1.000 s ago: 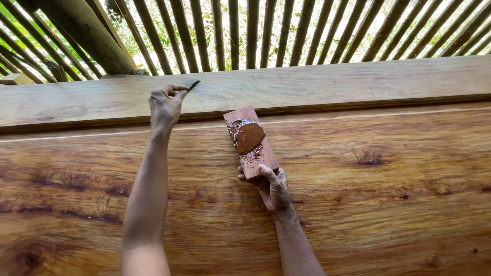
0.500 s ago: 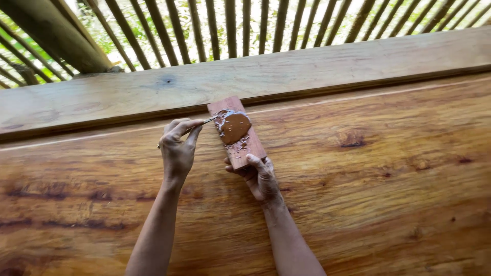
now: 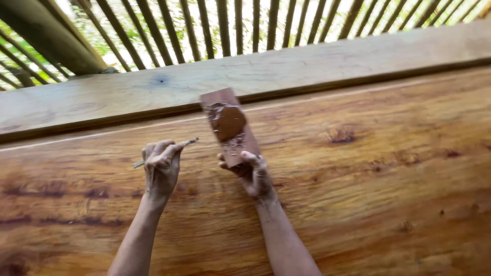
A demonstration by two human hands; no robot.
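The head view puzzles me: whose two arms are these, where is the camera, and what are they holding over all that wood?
The camera sits on a person's head and looks down, so both bare arms are that person's own. The left hand pinches a thin stick-like tool with a dark tip. The right hand holds up a small flat board by its lower end; a brown lump of paste sits on it. Beneath them lies a wide glossy wooden slab with dark knots. Behind it runs a plain plank, then slanted slats with greenery beyond.

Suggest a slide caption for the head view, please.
Left hand holds a thin tool; right hand holds a filler-smeared board.
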